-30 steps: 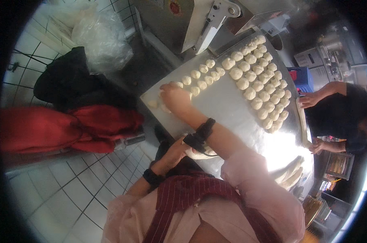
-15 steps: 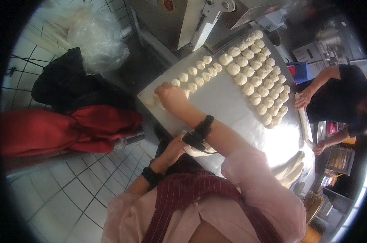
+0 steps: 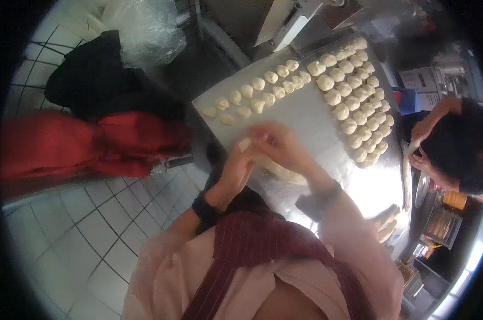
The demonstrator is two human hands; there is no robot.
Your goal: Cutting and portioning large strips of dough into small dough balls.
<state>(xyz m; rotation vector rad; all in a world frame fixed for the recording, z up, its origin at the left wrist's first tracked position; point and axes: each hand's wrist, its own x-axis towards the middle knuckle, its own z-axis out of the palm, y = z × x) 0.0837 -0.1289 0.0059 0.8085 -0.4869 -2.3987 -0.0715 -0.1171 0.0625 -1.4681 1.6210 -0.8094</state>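
My left hand (image 3: 238, 164) is closed around the end of a dough rope (image 3: 284, 174), and a pale bit of dough shows at its fingers. Against it, my right hand (image 3: 280, 145) is blurred by motion, its fingers curled at the dough end; whether they grip it is smeared. The rest of the rope lies under my right forearm on the steel table (image 3: 300, 120). Beyond my hands, small dough pieces (image 3: 258, 105) sit in two loose rows toward the table's far left edge.
Rounded dough balls (image 3: 353, 102) fill the right side of the table. Thick dough strips (image 3: 386, 223) lie at the near right. Across the table a co-worker (image 3: 446, 144) handles a long dough roll (image 3: 407, 178). Red cloth (image 3: 118, 141) and a clear plastic bag (image 3: 142, 34) are at left.
My right hand has come back from the far left rows to my left hand, leaving pieces lying uncovered there. The co-worker's hands have moved closer together. The whole view has shifted slightly.
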